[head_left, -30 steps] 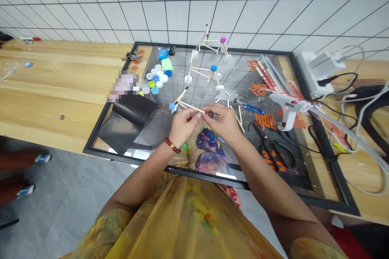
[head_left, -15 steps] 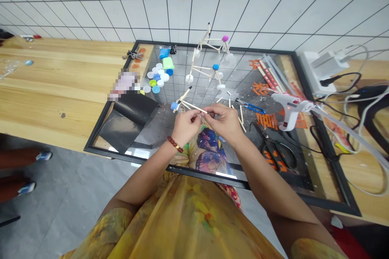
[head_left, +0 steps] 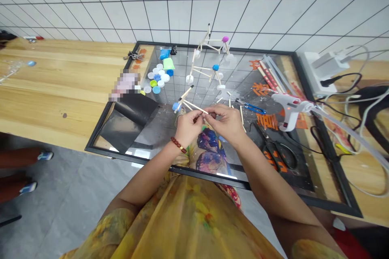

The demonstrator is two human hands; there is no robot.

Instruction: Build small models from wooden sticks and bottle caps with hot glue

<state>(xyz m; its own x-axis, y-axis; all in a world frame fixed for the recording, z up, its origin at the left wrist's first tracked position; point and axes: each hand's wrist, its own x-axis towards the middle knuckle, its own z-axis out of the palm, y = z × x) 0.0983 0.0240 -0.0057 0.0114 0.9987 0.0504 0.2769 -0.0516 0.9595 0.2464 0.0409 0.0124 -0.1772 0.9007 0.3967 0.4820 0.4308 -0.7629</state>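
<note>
My left hand (head_left: 189,127) is closed in a pinch on a small frame of thin wooden sticks (head_left: 195,107). The frame has a dark-tipped stick and a blue piece (head_left: 176,107) at its left end. My right hand (head_left: 227,124) pinches the right end of the same frame, its fingertips close to the left ones. The fingers hide what lies between them. Beyond my hands stand two stick models with white caps, one bearing a blue ball (head_left: 215,67) and the other a magenta ball (head_left: 225,39).
To the right are blue-handled snips (head_left: 254,108), black-handled scissors (head_left: 275,149), a white glue gun (head_left: 288,109) and a power strip (head_left: 317,75) with cables. Bottle caps (head_left: 156,89) and a black sheet (head_left: 124,123) lie left. Another person's feet (head_left: 28,187) show at lower left.
My left hand and the stick frame have shifted slightly to the right. Both hands keep their pinch, and the other things stay in place.
</note>
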